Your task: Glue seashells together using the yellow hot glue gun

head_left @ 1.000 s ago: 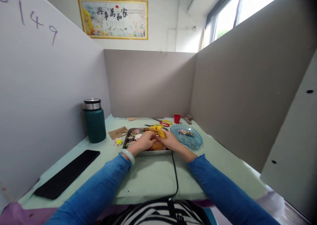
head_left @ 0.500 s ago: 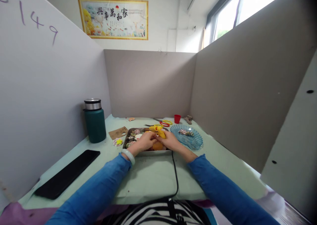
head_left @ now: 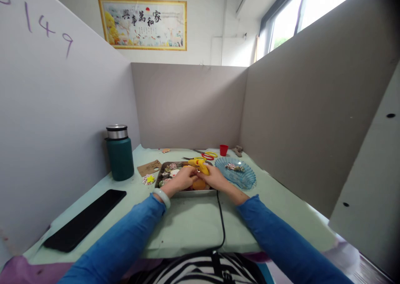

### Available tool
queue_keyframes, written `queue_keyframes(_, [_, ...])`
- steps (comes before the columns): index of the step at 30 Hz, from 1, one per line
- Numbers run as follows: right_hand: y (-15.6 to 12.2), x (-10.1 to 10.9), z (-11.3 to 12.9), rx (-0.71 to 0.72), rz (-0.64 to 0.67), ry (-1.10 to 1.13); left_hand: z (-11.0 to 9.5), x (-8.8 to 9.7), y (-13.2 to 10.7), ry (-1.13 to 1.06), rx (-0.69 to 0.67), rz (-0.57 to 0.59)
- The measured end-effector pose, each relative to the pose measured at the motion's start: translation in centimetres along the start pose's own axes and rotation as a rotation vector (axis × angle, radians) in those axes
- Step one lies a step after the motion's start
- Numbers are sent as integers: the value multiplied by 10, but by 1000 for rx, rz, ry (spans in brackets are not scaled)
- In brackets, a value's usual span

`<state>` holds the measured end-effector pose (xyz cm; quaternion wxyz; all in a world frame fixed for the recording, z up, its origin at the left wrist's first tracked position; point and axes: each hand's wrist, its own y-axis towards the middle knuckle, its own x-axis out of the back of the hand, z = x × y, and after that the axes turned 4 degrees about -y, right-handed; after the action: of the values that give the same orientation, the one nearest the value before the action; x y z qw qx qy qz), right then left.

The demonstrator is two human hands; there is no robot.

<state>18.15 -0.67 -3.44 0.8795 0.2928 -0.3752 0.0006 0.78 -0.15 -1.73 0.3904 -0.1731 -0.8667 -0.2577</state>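
Note:
Over a metal tray [head_left: 187, 194] of small decorative pieces, my two hands meet with their fingers close together. My right hand [head_left: 215, 178] is closed on a yellow hot glue gun [head_left: 197, 164], and a black cord [head_left: 222, 217] runs from below that hand toward the table's front edge. My left hand [head_left: 184, 177] pinches beside the glue gun; whatever lies between its fingertips is hidden. A round orange piece [head_left: 199, 184] shows in the tray under my hands. Left of the tray lies a patterned disc with a yellow flower [head_left: 150, 179].
A blue scalloped plate [head_left: 248, 177] with patterned pieces is at the right. Behind the tray lie scissors [head_left: 208, 155] with red and yellow handles, near a red cup [head_left: 223, 150]. A brown card [head_left: 146, 168], a green bottle [head_left: 120, 159] and a black phone [head_left: 87, 218] occupy the left. Partitions surround the table.

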Motion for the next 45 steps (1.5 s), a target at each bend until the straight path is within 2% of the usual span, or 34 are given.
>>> queue_keyframes(24, [0, -1, -1, 1, -5, -6, 1, 0, -1, -17, -1, 6])
queue_keyframes(34, [1, 0, 0, -11, -2, -13, -1, -1, -2, -71, 48, 38])
queue_keyframes(40, [0, 0, 1, -20, -9, -26, -4, 1, -1, 46, 11, -36])
queue_keyframes(45, [0, 0, 0, -12, -2, -39, -2, 2, 0, 103, -7, -43])
